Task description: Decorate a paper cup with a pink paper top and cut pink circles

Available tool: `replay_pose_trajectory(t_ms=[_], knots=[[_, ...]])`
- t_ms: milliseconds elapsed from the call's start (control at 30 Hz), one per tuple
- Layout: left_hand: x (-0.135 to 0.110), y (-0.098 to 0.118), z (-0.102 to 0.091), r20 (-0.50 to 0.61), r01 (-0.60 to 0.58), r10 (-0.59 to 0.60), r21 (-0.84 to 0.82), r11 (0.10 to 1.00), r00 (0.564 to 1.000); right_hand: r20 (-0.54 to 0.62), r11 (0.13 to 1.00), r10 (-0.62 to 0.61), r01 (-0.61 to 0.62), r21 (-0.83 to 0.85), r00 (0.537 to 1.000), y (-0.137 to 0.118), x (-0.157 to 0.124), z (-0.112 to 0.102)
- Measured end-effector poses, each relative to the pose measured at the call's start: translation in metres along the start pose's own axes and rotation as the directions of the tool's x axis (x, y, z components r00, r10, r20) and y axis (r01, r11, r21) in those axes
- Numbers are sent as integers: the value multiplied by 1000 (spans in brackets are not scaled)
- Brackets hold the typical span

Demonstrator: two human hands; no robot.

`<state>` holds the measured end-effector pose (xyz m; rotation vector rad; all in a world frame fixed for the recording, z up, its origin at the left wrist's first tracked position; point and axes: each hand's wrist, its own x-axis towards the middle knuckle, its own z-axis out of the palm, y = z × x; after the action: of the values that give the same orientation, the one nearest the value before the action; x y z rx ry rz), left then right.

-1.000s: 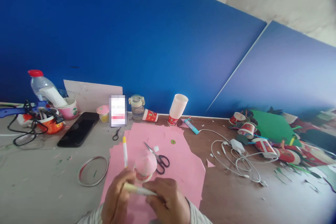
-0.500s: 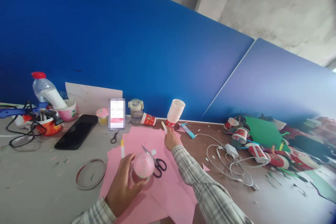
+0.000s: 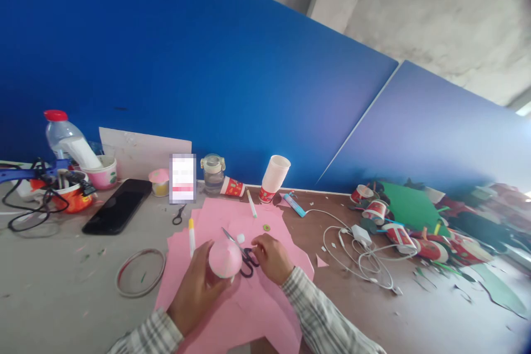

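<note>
Holding entry: left hand [image 3: 194, 287], fingers wrapped around a pink cone-topped cup [image 3: 224, 258], raised just above the pink paper sheet [image 3: 249, 315] on the table [image 3: 62, 287]. Right hand [image 3: 270, 257]: fingers bent, tips at the black handles of the scissors [image 3: 244, 253] beside the cup; whether they grip cannot be told. Nearby: yellow-capped marker [image 3: 191, 237], wire ring [image 3: 140, 271], black phone [image 3: 117, 206], white charger cable [image 3: 365, 254].

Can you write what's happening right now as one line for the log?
left hand: holds pink cone-topped cup | right hand: at black scissors handles, grip unclear | under: pink paper | nearby: yellow-capped marker
</note>
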<state>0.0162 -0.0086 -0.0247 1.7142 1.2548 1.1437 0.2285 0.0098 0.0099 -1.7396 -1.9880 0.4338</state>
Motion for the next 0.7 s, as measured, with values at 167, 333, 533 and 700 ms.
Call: replay_pose_trajectory(t_ms=[167,333,533,700], knots=[[2,8,0,23,-5,6,-54,999,1000,-10,998,-60,60,12,998,-4,8,9],[3,13,1,-3,11,-11,-9,1000,1000,51,994,-113,113,1,992,-3,34,16],[2,12,1,-8,39,-39,13,999,999,132,991,-133,134,3,982,1,41,19],[1,10,0,70,57,-53,-50,997,996,199,996,-87,90,-4,976,1,46,14]])
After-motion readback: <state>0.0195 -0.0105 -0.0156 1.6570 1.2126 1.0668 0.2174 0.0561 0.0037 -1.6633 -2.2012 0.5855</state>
